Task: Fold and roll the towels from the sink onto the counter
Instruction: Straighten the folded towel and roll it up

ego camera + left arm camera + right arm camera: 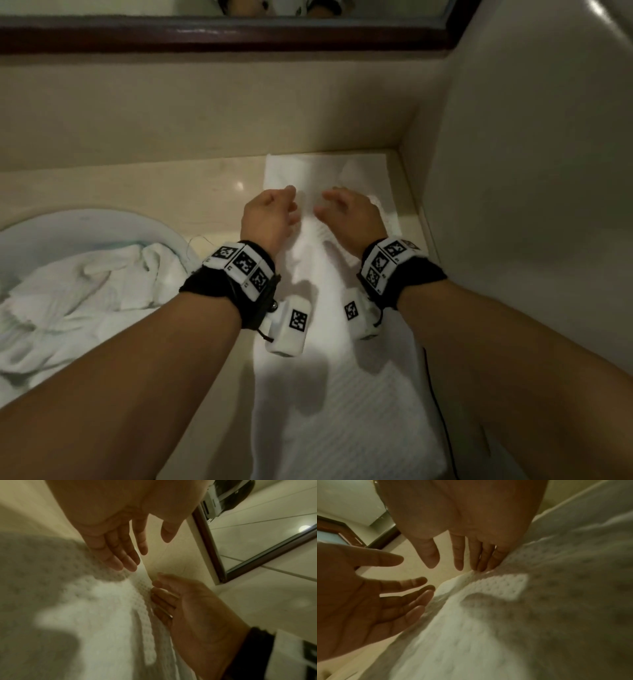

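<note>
Lying flat, long white waffle-weave towel (346, 394), glossy beige counter (205, 192)

Both hands (270, 216) (349, 214) over a white towel (342, 394) on the counter (212, 192)

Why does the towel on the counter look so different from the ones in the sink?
The towel on the counter lies spread flat in a long strip, while the towels in the sink sit crumpled in a heap. Both hands hover over the counter towel; nothing touches the sink towels. The counter towel shows a waffle weave; the sink towels' texture is unclear. Both are white.
</note>
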{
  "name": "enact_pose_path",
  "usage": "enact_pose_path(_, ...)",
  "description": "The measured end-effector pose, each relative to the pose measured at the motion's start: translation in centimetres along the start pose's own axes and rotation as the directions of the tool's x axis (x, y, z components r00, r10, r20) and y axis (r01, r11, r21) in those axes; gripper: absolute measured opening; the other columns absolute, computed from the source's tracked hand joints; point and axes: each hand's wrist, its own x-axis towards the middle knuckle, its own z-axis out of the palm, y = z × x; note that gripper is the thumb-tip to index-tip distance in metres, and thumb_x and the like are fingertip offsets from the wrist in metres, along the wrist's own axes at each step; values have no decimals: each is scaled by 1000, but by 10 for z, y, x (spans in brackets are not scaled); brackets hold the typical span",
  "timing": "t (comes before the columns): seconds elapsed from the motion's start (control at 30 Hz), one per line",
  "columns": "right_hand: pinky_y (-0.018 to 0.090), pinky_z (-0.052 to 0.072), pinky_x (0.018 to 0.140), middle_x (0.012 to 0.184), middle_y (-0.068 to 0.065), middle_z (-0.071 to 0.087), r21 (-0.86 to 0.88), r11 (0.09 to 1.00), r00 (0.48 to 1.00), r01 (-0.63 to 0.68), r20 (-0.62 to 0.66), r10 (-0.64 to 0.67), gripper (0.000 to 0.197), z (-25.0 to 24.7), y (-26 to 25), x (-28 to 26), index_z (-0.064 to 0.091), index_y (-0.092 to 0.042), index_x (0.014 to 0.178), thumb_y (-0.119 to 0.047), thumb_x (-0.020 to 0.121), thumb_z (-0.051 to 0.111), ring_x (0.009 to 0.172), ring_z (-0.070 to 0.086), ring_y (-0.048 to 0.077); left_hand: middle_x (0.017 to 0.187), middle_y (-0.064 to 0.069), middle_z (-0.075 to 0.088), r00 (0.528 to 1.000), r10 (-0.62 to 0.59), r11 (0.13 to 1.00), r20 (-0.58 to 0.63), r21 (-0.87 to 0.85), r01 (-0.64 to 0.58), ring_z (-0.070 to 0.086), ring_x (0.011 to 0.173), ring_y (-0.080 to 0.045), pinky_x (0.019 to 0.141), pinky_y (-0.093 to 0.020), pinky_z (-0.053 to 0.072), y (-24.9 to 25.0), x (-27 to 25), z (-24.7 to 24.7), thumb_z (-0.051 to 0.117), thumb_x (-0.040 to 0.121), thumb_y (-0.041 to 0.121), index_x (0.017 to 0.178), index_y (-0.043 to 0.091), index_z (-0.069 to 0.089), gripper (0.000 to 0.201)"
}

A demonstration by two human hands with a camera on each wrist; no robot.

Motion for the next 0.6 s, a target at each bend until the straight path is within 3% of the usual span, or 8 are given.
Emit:
enact_pose_path(0.17,34,31,114,146,8,47,-209,977,998,43,-38,-52,52,-5,4,23,55,-14,135,-41,91,59,137,39,23,72,-1,63,1000,-17,1000,-12,12,17,55,70,-21,66,-35,43,-6,14,0,64,90,33,78,18,66,19)
enact_pose_path(0.27,41,29,116,152,8,41,-193,980,994,-46,-104,26,60,-13,17,35,50,-16,140,-48,91,58,142,35,24,62,8,59,1000,-14,1000,-5,26,15,53,67,-19,64,-34,40,-7,17,0,65,88,36,73,24,66,18)
enact_pose_path(0.33,41,33,115,149,9,44,-116,988,987,-97,-137,81,64,-19,26,39,46,-12,142,-47,91,59,138,39,25,60,10,59,1000,-11,999,-6,38,11,54,66,-19,63,-32,39,-7,18,1,64,88,36,77,25,68,16)
enact_pose_path(0.43,35,35,112,147,10,46,-54,987,976,-150,-169,139,64,-27,33,39,43,-9,144,-45,93,58,135,43,25,70,7,66,1000,13,996,-9,91,-12,61,71,-18,67,-38,49,-7,17,0,63,92,34,89,23,71,14)
enact_pose_path(0.5,33,35,112,147,9,47,-32,985,970,-170,-179,162,62,-30,36,36,43,-9,144,-43,94,58,135,44,24,79,6,70,1000,26,987,-4,156,-25,66,76,-17,80,-41,56,-9,16,-1,64,92,34,97,21,73,16)
enact_pose_path(0.6,27,34,108,146,8,48,-7,982,963,-189,-198,184,59,-34,38,25,44,-10,143,-39,94,59,134,45,23,92,4,74,999,41,967,24,249,-46,70,89,-17,95,-44,56,-9,8,-3,64,82,45,112,21,72,39)
